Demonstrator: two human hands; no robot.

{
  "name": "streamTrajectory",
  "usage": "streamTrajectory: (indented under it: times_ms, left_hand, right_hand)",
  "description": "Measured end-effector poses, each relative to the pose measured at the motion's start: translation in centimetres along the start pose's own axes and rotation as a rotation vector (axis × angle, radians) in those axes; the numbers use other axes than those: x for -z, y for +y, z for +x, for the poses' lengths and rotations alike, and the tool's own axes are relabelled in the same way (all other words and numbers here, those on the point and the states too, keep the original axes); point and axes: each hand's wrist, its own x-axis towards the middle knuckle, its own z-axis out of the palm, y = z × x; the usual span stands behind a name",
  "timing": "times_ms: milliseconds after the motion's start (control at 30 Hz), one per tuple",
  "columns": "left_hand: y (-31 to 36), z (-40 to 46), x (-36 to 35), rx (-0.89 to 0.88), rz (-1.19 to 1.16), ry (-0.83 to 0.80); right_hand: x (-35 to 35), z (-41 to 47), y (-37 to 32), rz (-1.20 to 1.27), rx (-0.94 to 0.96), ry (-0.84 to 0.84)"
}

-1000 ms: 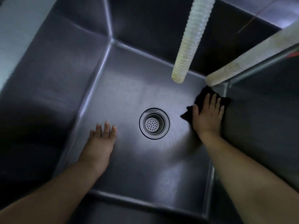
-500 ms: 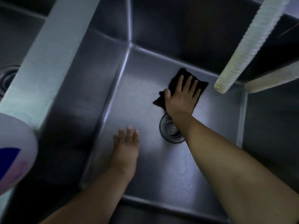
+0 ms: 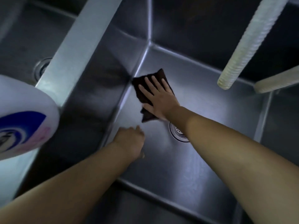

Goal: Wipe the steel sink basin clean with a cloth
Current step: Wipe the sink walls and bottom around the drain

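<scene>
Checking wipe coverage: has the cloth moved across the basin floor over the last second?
Yes. The cloth, under the right hand, went from right of the drain, by the right wall, to the left wall.

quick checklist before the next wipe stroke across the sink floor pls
1. Right hand flat on the dark brown folded cloth, fingers straight: ok.
2. Cloth lying on the floor of the steel sink basin, up against the left wall: ok.
3. Left hand out of the cloth's way, near the basin floor: ok; contact cannot tell.
4. Round steel drain strainer unblocked: cannot tell, forearm covers part.
5. White ribbed hose hanging above the floor, off the cloth: ok.
6. Floor already clean: cannot tell, too dim.
</scene>
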Motion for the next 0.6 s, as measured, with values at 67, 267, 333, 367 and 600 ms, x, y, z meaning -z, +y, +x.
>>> streamTrajectory:
  times_ms: [67,267,333,367,600]
  left_hand:
    - [-0.2,-2.6,1.1,-0.006,0.020,-0.045]
    - [-2.2,-12.0,-0.6,-0.064,-0.021,0.168]
    - [-3.2,-13.6,-2.2,-0.065,-0.107,0.293]
    - [-3.6,-14.0,-2.7,-0.034,-0.177,0.342]
    - [-3.6,-12.6,-3.9,0.134,-0.275,0.384]
  right_hand:
    - [-0.3,-1.9,1.3,-0.015,0.063,-0.018]
    - [0.2,-2.6,1.3,0.094,-0.256,0.006]
    - [0.4,-1.5,-0.3,0.132,-0.351,0.013]
    - [0.3,-1.1,-1.2,0.138,-0.370,0.016]
    - [-1.5,-3.3,-9.4,0.085,-0.142,0.058]
